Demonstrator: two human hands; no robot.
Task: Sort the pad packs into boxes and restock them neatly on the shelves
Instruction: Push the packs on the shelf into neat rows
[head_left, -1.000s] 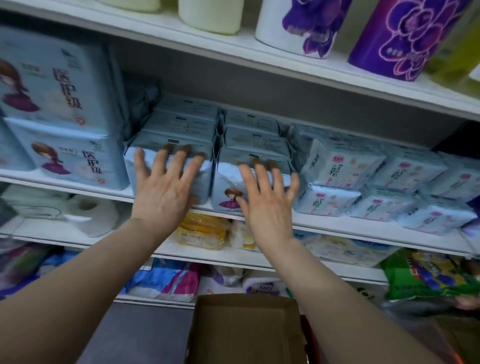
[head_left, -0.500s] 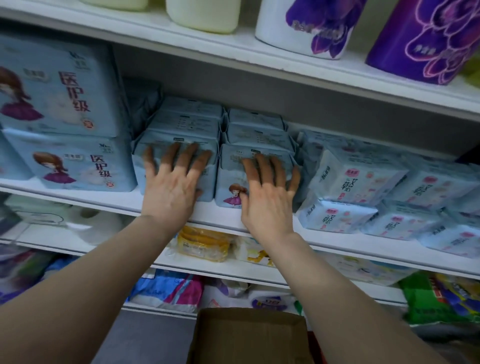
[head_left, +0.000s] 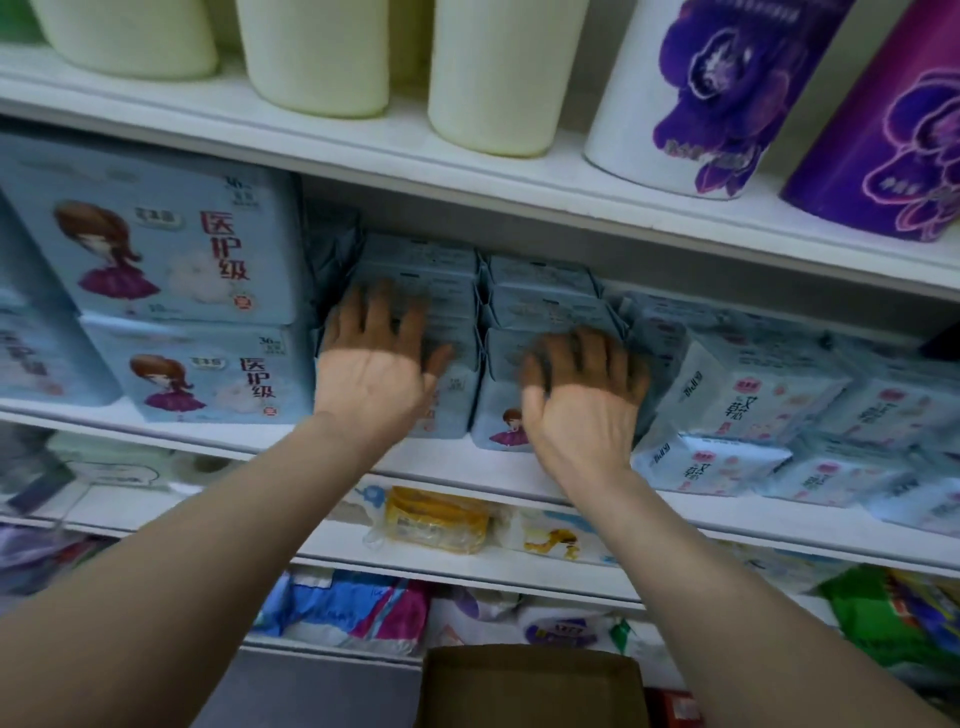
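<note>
Pressing flat against two side-by-side stacks of blue pad packs (head_left: 540, 312) on the middle shelf (head_left: 467, 473), my left hand (head_left: 371, 371) rests on the left stack and my right hand (head_left: 582, 400) on the right one; fingers of both lie straight and spread, gripping nothing. Landmark: these two stacks. To their left, touching: two large packs with a cartoon girl (head_left: 171, 249), one on the other. To their right, touching: a looser heap of white packs (head_left: 753, 400), tilted and uneven. Above them, on the next shelf: cream rolls (head_left: 317, 52) and purple flowered rolls (head_left: 701, 93). Below and in front: a brown cardboard box (head_left: 530, 686), its inside hidden. My judgement: the blue stacks look shelved and nearly squared; the white heap needs tidying, and any boxing remains unconfirmed.
</note>
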